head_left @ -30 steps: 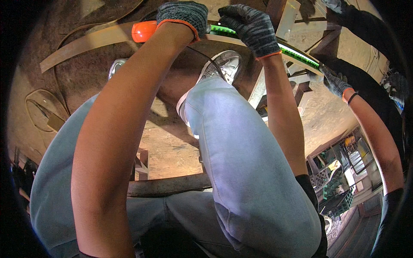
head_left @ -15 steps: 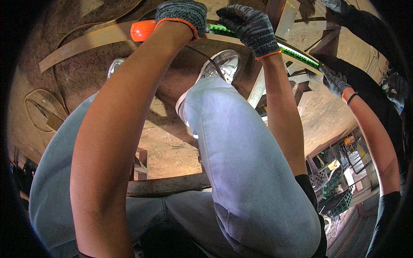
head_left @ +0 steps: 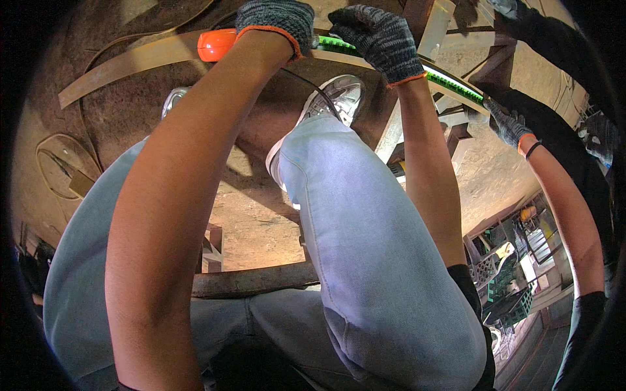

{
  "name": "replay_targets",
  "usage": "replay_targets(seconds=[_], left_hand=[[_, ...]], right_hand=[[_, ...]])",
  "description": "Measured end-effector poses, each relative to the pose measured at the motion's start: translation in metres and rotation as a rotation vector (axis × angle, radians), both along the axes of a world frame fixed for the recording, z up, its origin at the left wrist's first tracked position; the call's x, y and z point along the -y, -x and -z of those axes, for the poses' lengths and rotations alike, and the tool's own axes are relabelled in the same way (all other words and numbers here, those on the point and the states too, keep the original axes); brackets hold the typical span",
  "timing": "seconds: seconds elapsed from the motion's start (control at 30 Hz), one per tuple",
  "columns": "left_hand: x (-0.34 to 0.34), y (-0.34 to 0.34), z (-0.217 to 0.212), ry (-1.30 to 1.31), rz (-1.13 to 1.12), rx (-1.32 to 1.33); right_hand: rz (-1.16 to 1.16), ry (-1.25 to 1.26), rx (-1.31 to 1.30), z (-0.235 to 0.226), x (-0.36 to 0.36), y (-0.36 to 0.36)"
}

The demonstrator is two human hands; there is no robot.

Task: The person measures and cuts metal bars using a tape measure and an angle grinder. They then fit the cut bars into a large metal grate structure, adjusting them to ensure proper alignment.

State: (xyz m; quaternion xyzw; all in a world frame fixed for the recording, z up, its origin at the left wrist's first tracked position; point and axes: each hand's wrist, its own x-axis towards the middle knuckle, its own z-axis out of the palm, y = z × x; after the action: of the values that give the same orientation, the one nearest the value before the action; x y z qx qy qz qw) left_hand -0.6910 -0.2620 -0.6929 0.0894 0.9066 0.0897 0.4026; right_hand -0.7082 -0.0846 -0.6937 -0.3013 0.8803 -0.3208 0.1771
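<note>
My left hand [head_left: 277, 25], in a dark grey knitted glove with an orange cuff, is closed round an orange tape measure [head_left: 216, 45]. Its green blade [head_left: 336, 44] runs to the right along a long flat metal bar [head_left: 143, 57]. My right hand [head_left: 378, 42], gloved alike, sits over the blade with curled fingers; whatever is between the fingertips is hidden. At the blade's far right end is a co-worker's gloved hand [head_left: 508, 124].
Metal pieces [head_left: 437, 29] lie beyond my right hand. A cable [head_left: 49, 156] loops on the floor at left. My shoe [head_left: 342, 98] is below the bar. A curved metal piece [head_left: 254, 280] is near my legs. Crates [head_left: 515, 300] stand at lower right.
Very little differs. Both my hands and the co-worker's hand stay at the tape measure, with only a slight shift of my right hand and arms.
</note>
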Motion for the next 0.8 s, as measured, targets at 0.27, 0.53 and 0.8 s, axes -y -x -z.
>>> replay_targets(seconds=[0.27,0.53,0.8], left_hand=[[0.001,-0.004,-0.002,-0.006,0.003,-0.067],[-0.001,-0.001,-0.008,-0.011,-0.007,-0.010],[0.001,-0.002,0.001,-0.011,0.009,-0.034]], right_hand=[[-0.034,-0.020,-0.044,-0.001,0.002,0.000],[-0.029,-0.010,-0.070,0.001,0.002,-0.001],[0.022,0.048,-0.112,0.006,0.003,-0.002]])
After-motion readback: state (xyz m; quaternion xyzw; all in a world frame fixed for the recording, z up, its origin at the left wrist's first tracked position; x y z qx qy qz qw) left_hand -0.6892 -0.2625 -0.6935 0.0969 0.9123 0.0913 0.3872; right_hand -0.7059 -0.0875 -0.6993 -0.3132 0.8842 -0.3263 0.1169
